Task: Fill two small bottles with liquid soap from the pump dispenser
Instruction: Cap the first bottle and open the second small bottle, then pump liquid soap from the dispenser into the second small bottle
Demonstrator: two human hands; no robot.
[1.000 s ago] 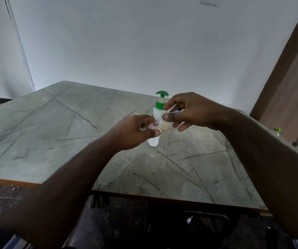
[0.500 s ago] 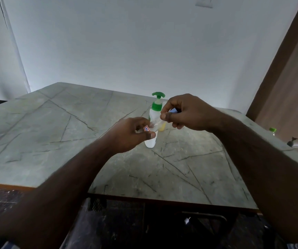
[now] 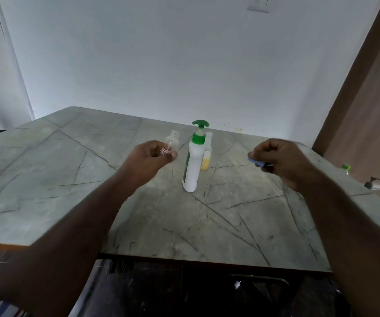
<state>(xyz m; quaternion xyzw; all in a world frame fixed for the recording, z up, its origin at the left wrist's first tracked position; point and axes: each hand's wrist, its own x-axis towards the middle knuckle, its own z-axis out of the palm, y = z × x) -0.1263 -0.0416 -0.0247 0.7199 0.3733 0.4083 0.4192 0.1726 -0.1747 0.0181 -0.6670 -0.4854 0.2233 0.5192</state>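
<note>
1. Dispenser (image 3: 193, 165) stands upright on the table (image 3: 47, 170), near the middle, between your two hands and touching neither of them. It is white with a green collar and a green pump head.
2. Just behind the dispenser, on its right side, stands a small bottle (image 3: 206, 154). It is upright, it has yellow liquid in its lower part, and a pale cap is on top. I cannot tell if it touches the dispenser or only stands beside it.
3. Your left hand (image 3: 149, 160) is raised over the table, to the left of the dispenser. The fingers are curled, and thumb and fingers pinch a second small bottle (image 3: 171, 141). This clear bottle sticks up above the fingers and looks empty; a small red and white label (image 3: 164, 152) shows between thumb and finger.
4. Your right hand (image 3: 278, 156) is raised to the right of the dispenser, well apart from it. The fingers are curled and they pinch a small blue piece (image 3: 256, 162); it may be a cap, but I cannot tell for sure.
5. Beyond the right edge of the table, another pump bottle (image 3: 373, 183) with a dark head and a bottle with a green cap (image 3: 346, 168) are partly visible.
6. The wall (image 3: 161, 60) behind the table is pale.
</note>
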